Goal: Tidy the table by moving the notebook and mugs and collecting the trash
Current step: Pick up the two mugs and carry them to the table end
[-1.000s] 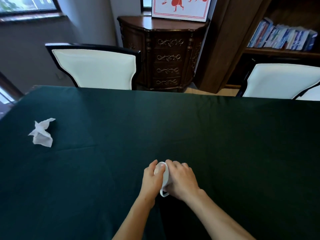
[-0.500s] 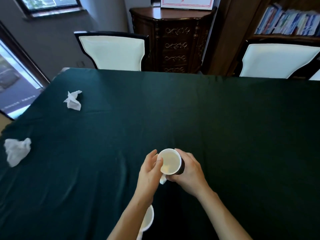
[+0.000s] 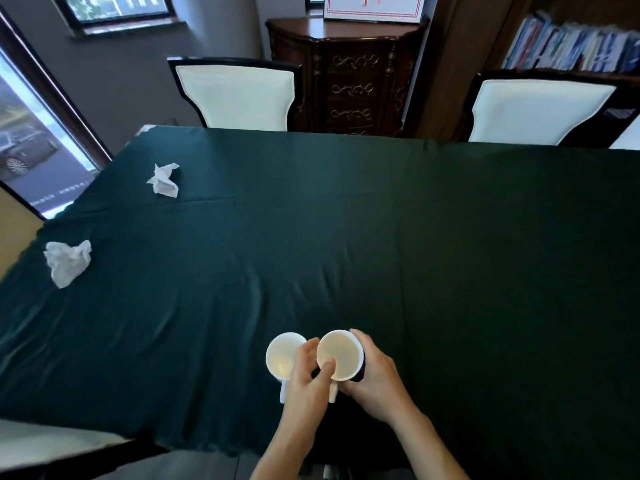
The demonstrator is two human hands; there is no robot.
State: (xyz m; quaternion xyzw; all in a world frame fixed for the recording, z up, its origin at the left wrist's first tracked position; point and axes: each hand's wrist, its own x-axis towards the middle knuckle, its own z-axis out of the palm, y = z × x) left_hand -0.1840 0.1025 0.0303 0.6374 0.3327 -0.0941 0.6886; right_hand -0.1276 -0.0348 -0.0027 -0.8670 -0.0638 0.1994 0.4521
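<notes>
Two mugs stand side by side near the front edge of the green-clothed table (image 3: 346, 237). The right mug (image 3: 341, 351) is dark outside and white inside; my right hand (image 3: 375, 379) wraps its right side and my left hand (image 3: 308, 379) holds its left rim, thumb inside. The all-white left mug (image 3: 282, 353) stands upright just left of my left hand, handle toward me. Two crumpled white tissues lie at the left: one far (image 3: 163, 179), one nearer the left edge (image 3: 67, 262). No notebook is in view.
Two white-backed chairs (image 3: 237, 93) (image 3: 533, 110) stand at the far side of the table. A dark wooden cabinet (image 3: 346, 74) and a bookshelf (image 3: 571, 46) are behind them. A white chair seat (image 3: 45, 445) shows at the bottom left.
The view has tilted down and pulled back. The mug in both hands has come upright and lower, beside the white mug, which is now fully visible. A second tissue has come into view.
</notes>
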